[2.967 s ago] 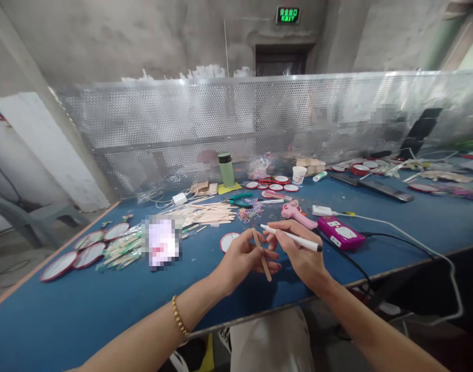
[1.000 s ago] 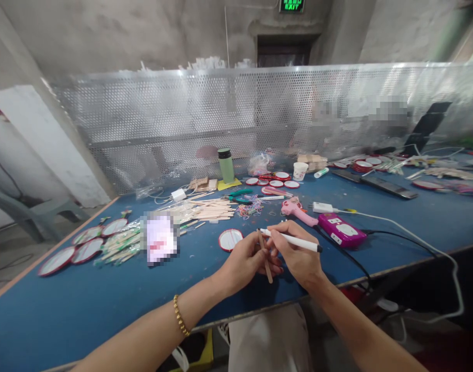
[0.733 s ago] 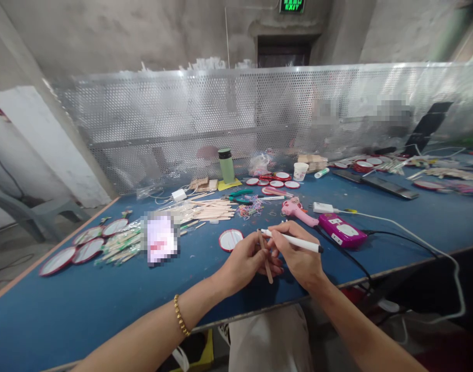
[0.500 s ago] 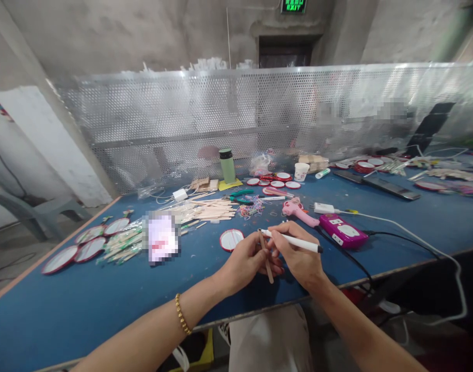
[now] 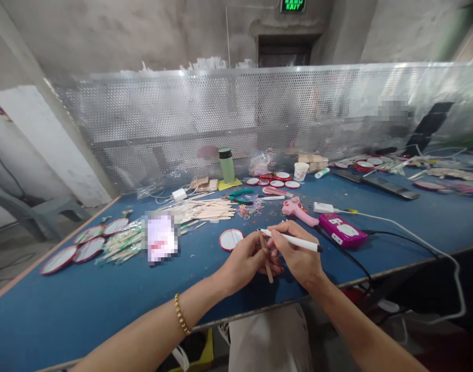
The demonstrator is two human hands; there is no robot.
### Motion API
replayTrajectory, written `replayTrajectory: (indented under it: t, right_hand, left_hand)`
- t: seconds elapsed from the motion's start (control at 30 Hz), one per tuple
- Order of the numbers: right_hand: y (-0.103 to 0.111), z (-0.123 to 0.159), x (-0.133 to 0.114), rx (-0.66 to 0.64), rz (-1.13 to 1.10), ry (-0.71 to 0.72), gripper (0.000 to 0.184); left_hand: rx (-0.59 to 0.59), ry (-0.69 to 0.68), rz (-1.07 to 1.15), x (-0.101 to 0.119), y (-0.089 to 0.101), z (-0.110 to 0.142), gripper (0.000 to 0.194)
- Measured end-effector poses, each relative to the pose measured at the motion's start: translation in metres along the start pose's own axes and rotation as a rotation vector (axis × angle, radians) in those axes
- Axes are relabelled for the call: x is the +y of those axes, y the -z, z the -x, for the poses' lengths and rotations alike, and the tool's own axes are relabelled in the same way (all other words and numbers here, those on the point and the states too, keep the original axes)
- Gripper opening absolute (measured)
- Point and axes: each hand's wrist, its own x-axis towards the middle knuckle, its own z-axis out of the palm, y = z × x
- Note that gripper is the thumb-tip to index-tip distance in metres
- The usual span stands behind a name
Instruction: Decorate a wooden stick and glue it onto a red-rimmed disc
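Observation:
Between the fingers of my left hand [image 5: 246,261] is a flat wooden craft stick [image 5: 268,266], slanting down toward the table edge. My right hand [image 5: 298,256] is closed round a white marker pen [image 5: 298,242] with a black end. The pen's tip meets the stick near its upper end; any mark there is too small to make out. Just beyond my left hand lies a round white disc with a red rim [image 5: 231,239]. Both hands are close together over the near part of the blue table [image 5: 151,297].
Loose craft sticks [image 5: 215,208], coloured rubber bands [image 5: 251,206] and green-handled pliers [image 5: 240,196] lie ahead. A pink glue gun [image 5: 298,211] and a purple box [image 5: 343,231] with cables sit right. A green bottle [image 5: 226,166] stands behind; a phone [image 5: 162,238] is left.

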Motion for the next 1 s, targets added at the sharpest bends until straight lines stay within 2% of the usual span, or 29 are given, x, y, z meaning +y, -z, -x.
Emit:
replayTrajectory:
  t: [0.5, 1.0]
  right_hand:
    - [0.0003, 0.0001, 0.0013, -0.001, 0.014, 0.021, 0.017]
    - [0.0023, 0.0015, 0.007, -0.016, 0.035, 0.06, 0.014]
  left_hand:
    - [-0.004, -0.004, -0.024, 0.0016, -0.001, 0.0012, 0.044]
    - [0.016, -0.018, -0.033, 0.0014, -0.0019, 0.0003, 0.033]
